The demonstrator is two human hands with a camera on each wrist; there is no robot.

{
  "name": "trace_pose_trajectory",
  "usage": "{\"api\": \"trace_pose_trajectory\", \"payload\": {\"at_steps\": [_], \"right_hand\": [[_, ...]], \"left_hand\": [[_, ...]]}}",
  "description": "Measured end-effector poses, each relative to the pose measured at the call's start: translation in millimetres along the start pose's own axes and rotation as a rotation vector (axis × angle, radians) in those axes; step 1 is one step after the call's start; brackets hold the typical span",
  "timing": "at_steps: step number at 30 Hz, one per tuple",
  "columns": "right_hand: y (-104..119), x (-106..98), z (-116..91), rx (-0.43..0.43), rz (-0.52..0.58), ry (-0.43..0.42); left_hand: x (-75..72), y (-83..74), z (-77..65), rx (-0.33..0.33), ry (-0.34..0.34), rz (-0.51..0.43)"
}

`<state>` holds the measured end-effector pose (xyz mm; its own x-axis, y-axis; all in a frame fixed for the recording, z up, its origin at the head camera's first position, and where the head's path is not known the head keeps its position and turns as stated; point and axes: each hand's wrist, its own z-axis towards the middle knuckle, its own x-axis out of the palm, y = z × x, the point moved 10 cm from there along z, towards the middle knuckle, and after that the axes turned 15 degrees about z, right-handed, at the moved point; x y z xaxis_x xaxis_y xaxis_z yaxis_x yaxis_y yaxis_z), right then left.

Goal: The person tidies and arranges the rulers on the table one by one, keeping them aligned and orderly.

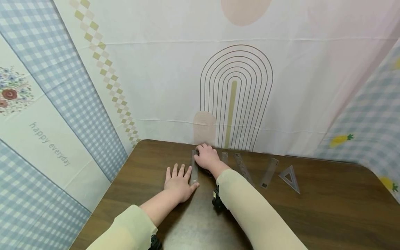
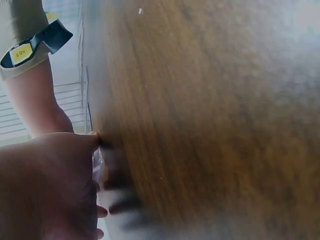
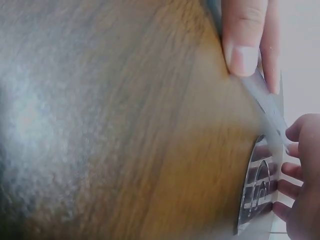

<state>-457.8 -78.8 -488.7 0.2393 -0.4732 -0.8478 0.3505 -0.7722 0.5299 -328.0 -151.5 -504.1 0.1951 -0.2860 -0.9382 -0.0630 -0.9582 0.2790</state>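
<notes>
A clear ruler (image 1: 194, 170) lies lengthwise on the brown table (image 1: 134, 187) between the hands. On its left, my left hand (image 1: 177, 182) rests palm down with straight, spread fingers, its thumb at the ruler's near end. In the right wrist view, the left thumb (image 3: 243, 57) touches the ruler (image 3: 267, 105). My right hand (image 1: 207, 156) rests at the ruler's far end, thumb and forefinger touching it. Its other fingers spread above a clear protractor (image 3: 257, 187), mostly hidden by that hand in the head view. The left wrist view shows my left hand (image 2: 50, 185) close up.
To the right lie a clear strip (image 1: 225, 157) partly behind the right arm, a slanted ruler (image 1: 242, 166), another short ruler (image 1: 269, 173) and a set square (image 1: 290, 178). Patterned curtains (image 1: 168, 86) hang right behind the table's far edge.
</notes>
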Motion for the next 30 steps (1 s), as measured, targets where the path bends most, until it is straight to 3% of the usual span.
{"api": "trace_pose_trajectory", "payload": {"at_steps": [5,19,30], "right_hand": [[-4.5,-6.8,1.7,0.003,0.11,-0.048],[-3.8,-27.8,-5.1,-0.006,0.23,-0.148],[-9.8,-35.4,-12.5,0.03,0.533,-0.201]], "left_hand": [[-1.8,-0.1,-0.9,0.001,-0.017,-0.002],[-3.6,-0.1,-2.1,0.001,-0.097,-0.026],[-8.9,-2.1,-3.9,0.002,-0.152,-0.03]]}}
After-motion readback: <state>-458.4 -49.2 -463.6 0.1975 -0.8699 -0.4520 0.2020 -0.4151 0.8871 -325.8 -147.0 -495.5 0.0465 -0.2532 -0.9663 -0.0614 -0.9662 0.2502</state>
